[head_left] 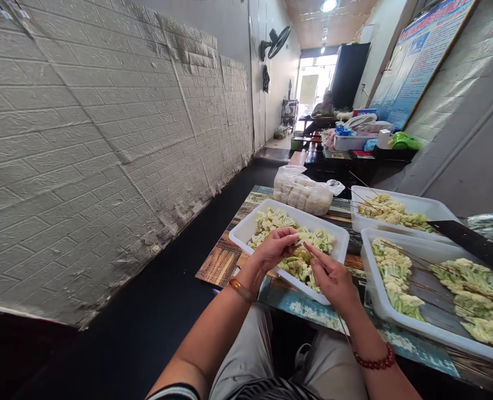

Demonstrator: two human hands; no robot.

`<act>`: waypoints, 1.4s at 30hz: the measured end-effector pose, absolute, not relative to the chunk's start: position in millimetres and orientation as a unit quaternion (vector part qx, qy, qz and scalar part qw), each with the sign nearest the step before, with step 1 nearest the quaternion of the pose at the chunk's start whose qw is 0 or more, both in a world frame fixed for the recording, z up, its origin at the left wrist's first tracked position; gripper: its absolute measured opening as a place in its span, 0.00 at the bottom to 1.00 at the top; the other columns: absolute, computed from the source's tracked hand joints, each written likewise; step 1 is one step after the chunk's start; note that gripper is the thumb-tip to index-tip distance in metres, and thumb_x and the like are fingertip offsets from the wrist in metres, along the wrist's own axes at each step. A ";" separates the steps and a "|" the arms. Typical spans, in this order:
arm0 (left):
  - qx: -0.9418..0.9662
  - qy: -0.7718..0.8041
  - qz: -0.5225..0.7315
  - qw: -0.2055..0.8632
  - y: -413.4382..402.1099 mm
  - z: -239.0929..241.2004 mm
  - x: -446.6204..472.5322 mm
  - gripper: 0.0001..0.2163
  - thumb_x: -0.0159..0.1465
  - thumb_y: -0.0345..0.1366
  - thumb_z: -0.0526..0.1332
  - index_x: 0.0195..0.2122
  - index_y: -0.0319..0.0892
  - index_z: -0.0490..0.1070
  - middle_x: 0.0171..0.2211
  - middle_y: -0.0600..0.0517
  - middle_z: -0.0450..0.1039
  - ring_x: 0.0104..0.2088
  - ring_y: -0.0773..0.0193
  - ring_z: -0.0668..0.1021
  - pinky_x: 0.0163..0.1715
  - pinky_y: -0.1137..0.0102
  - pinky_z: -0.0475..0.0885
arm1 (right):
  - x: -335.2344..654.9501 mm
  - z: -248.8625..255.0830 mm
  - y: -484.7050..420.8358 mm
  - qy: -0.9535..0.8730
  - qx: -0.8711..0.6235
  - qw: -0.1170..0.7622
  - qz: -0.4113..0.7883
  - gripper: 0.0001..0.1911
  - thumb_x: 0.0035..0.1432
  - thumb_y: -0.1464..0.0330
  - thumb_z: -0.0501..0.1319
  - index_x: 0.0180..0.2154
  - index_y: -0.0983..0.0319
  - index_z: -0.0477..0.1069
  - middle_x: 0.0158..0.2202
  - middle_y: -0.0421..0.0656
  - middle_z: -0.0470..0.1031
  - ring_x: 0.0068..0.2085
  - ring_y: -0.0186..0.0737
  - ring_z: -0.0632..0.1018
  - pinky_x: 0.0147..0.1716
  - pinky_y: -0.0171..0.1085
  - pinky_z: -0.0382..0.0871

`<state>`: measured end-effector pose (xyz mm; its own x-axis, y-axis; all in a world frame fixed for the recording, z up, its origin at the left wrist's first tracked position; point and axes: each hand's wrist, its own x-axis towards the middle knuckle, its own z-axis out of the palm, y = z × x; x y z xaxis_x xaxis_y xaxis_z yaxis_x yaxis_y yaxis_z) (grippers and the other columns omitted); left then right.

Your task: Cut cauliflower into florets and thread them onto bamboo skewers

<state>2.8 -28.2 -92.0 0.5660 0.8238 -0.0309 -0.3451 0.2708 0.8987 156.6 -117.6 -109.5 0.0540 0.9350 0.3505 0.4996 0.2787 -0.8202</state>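
Over a white plastic tub [241, 236] of cut cauliflower florets [273, 219], both my hands work close together. My left hand [276, 247] is closed in a pinch on what looks like a small cauliflower floret, mostly hidden by the fingers. Gripped in my right hand [333, 278] is a thin skewer [344, 329], whose lower part shows below the palm; its tip is hard to see near the left fingertips. To the right, a second white tub [367, 261] holds skewered cauliflower [396, 278] laid in rows.
Behind it stands another white tub [446, 208] with skewered cauliflower. A clear plastic bag [302, 191] of pale round items sits at the table's [217, 266] back. A dark bar [471, 244] crosses the right tubs. Further off are a cluttered table and a person; a brick-patterned wall [104, 139] runs left.
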 end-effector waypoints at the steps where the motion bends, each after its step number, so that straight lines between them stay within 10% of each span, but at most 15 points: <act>1: 0.464 0.259 0.385 0.755 -28.2 -92.0 2.7 0.16 0.48 0.42 0.71 0.27 0.37 0.67 0.21 0.57 0.64 0.19 0.77 0.62 0.20 0.77 0.50 | 156.7 -110.1 -117.3 -0.648 -0.553 0.470 0.231 0.22 0.61 0.62 0.53 0.54 0.59 0.72 0.30 0.44 0.79 0.34 0.45 0.79 0.29 0.38 0.73; 22: 0.467 0.251 0.389 0.753 -28.2 -93.6 1.8 0.16 0.49 0.43 0.70 0.27 0.38 0.67 0.20 0.57 0.63 0.19 0.77 0.61 0.20 0.76 0.48 | 154.3 -103.5 -117.9 -0.651 -0.547 0.478 0.220 0.21 0.60 0.61 0.54 0.52 0.58 0.74 0.32 0.44 0.80 0.38 0.47 0.80 0.31 0.39 0.76; 32: 0.463 0.248 0.392 0.756 -27.6 -94.1 1.6 0.16 0.49 0.42 0.70 0.28 0.38 0.67 0.20 0.57 0.64 0.19 0.78 0.62 0.20 0.77 0.49 | 154.8 -108.8 -116.0 -0.665 -0.544 0.470 0.205 0.21 0.61 0.65 0.52 0.54 0.59 0.71 0.53 0.46 0.74 0.53 0.46 0.74 0.54 0.46 0.67; 42: 0.473 0.254 0.392 0.747 -28.5 -92.0 0.8 0.16 0.48 0.44 0.70 0.26 0.38 0.67 0.19 0.58 0.62 0.19 0.77 0.61 0.20 0.76 0.50 | 154.9 -108.0 -115.8 -0.669 -0.562 0.441 0.207 0.22 0.62 0.66 0.50 0.56 0.60 0.69 0.54 0.46 0.72 0.55 0.46 0.73 0.55 0.47 0.65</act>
<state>0.8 -28.5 -92.0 0.5641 0.8256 -0.0095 -0.3455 0.2465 0.9055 154.9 -115.8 -108.0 0.0191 0.9339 0.3569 0.5685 0.2835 -0.7723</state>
